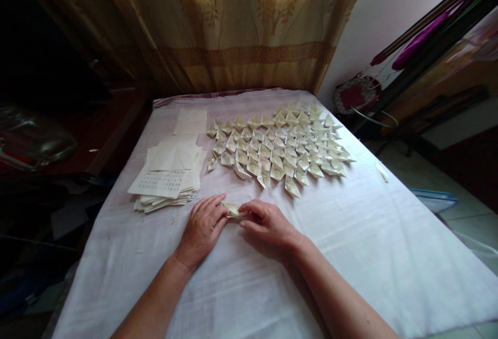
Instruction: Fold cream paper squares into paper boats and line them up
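Observation:
A small folded piece of cream paper (232,208) lies on the white cloth (350,245) between my two hands. My left hand (202,227) rests palm down with its fingertips pressed on the paper's left end. My right hand (264,222) pinches the paper's right end with fingers closed. Beyond the hands, many finished folded paper boats (280,147) lie spread in rows. To the left sits a stack of flat paper sheets (167,178), some printed with small text.
A gold patterned curtain (241,23) hangs behind the table. A dark wooden surface with a shiny object (35,142) lies at the left. Dark rods and a purple item (424,33) lean at the right, above a tiled floor. A paper scrap (382,171) lies near the right edge.

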`<action>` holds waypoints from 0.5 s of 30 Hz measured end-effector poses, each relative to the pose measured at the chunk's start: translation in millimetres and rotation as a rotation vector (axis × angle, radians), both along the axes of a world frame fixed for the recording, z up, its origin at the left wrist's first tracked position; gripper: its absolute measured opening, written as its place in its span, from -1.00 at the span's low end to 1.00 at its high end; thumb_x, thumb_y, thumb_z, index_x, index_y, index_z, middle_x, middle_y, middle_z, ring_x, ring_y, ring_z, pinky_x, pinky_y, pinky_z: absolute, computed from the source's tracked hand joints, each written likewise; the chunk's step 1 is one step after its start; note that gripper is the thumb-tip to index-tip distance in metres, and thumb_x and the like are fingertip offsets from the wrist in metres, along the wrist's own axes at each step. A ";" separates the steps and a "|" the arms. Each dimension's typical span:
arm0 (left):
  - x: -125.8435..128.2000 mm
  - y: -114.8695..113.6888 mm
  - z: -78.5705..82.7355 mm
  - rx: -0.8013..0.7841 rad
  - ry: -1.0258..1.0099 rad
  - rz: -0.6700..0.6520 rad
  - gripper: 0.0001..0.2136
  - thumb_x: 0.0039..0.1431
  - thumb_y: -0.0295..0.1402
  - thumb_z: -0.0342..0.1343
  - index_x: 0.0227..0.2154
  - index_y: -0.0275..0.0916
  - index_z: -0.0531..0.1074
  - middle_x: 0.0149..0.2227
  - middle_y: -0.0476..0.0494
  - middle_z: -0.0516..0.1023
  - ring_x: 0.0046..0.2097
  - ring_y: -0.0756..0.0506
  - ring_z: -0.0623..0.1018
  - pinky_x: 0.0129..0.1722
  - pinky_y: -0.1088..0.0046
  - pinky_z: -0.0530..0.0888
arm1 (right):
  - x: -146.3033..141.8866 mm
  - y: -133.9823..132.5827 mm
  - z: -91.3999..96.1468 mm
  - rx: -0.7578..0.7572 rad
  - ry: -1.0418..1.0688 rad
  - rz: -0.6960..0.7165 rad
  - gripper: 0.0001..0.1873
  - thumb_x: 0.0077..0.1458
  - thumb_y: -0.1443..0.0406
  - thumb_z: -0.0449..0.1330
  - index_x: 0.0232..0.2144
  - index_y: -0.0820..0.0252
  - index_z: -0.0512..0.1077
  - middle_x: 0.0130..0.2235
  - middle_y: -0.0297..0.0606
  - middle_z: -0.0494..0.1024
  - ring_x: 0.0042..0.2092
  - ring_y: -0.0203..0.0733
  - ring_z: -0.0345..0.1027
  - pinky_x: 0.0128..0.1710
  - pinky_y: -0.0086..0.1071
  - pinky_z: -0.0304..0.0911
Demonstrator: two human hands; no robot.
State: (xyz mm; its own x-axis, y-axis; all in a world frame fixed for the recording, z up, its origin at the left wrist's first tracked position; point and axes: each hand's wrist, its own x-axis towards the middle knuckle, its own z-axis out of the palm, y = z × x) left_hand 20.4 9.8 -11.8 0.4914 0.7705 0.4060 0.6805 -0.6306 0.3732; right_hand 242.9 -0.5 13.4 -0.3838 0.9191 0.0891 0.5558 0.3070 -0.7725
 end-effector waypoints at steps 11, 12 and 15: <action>-0.4 -2.8 1.8 0.054 0.038 -0.005 -0.79 0.29 -0.45 0.08 -0.04 -0.14 0.43 0.14 -0.24 0.48 0.13 -0.20 0.46 0.14 0.07 0.38 | -9.9 -1.7 -11.4 0.186 -0.201 -0.031 -0.88 0.22 0.34 0.16 -0.33 0.17 0.52 -0.35 -0.29 0.54 -0.33 -0.28 0.40 -0.31 -0.48 0.17; 0.0 -3.3 1.5 0.063 0.046 -0.004 -0.77 0.28 -0.45 0.08 -0.03 -0.14 0.43 0.14 -0.23 0.47 0.13 -0.21 0.46 0.15 0.07 0.38 | -10.0 -2.2 -10.6 0.193 -0.211 -0.029 -0.87 0.22 0.34 0.16 -0.33 0.16 0.52 -0.34 -0.29 0.54 -0.33 -0.28 0.40 -0.31 -0.48 0.17; 2.0 -4.9 1.5 0.069 0.075 0.002 -0.74 0.27 -0.47 0.08 -0.01 -0.13 0.44 0.16 -0.24 0.46 0.16 -0.21 0.43 0.18 0.05 0.35 | -10.9 -3.5 -9.1 0.215 -0.243 -0.015 -0.86 0.23 0.35 0.15 -0.31 0.15 0.52 -0.33 -0.28 0.55 -0.32 -0.28 0.41 -0.31 -0.48 0.17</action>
